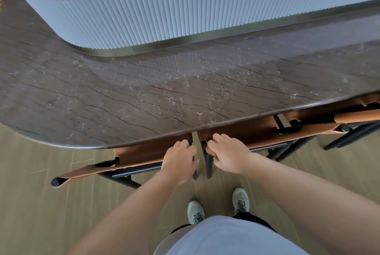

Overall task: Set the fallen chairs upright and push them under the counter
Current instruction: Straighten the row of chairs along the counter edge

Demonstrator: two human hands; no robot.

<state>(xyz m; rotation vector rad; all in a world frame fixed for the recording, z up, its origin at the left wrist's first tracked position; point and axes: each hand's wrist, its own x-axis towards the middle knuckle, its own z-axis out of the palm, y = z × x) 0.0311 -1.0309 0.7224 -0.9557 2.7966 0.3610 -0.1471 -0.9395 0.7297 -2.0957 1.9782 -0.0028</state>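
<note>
Chairs upright, partly under the counter (144,94): left hand (178,162) grips left chair (131,158); right hand (228,154) grips right chair (257,131).

Both forearms are bare to the frame edge, with no sleeves, watch or rings showing on the left hand (179,160) or the right hand (230,153). A pale grey-white top (230,238) covers the torso. Dark trousers (255,218) show just below its hem. Light grey lace-up trainers (240,201) with dark laces are on the feet
</note>
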